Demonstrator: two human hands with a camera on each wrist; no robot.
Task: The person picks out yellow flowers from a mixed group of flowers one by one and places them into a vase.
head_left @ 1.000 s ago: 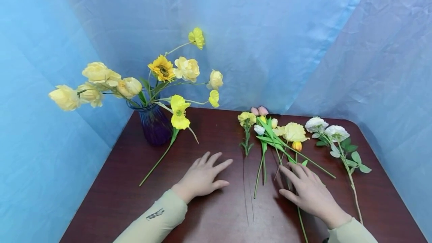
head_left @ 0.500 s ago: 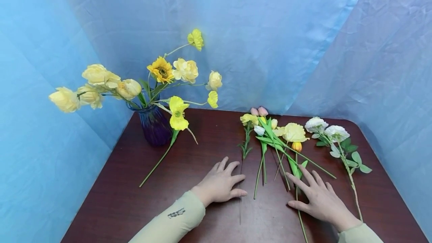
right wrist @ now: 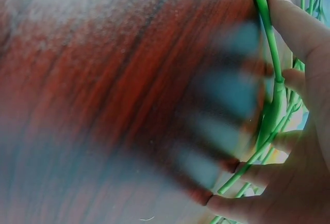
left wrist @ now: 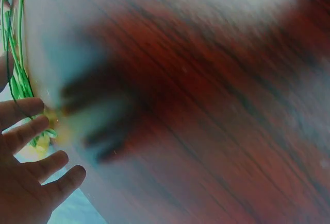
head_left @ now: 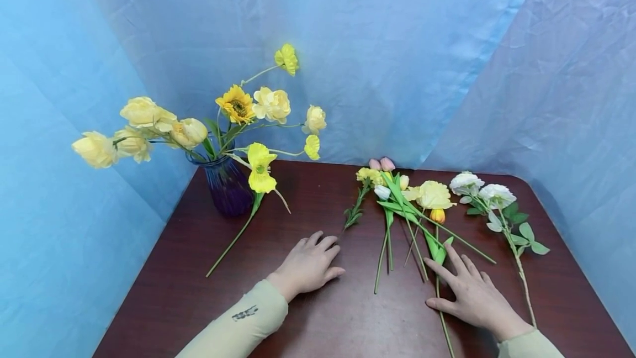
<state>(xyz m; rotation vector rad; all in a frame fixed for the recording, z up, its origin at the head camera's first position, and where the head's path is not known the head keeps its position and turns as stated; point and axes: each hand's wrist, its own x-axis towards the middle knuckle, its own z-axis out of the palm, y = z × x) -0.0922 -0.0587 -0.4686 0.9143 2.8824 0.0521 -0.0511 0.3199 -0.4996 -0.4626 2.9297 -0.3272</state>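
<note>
My left hand [head_left: 309, 265] is held palm down over the table with its fingers spread, just below the leafy end of a yellow carnation [head_left: 355, 211]. In the left wrist view the carnation's thin dark stem [left wrist: 9, 54] runs across the index finger; that finger seems to touch it. My right hand [head_left: 469, 294] spreads its fingers over the stem of an orange tulip [head_left: 438, 216]. Seen from the right wrist, the green tulip stem [right wrist: 268, 33] passes beside the thumb and across the fingers, none of which curl round it.
A blue glass vase [head_left: 223, 184] of yellow flowers stands back left, a yellow poppy [head_left: 260, 167] at its right. Several tulips [head_left: 397, 192] and a cream flower [head_left: 431, 195] lie right of middle. A white-flowered branch [head_left: 497, 196] lies far right.
My left hand moved right to the carnation, then back left; the carnation's stem end swung left with it. My right hand shifted slightly right and stays spread.
</note>
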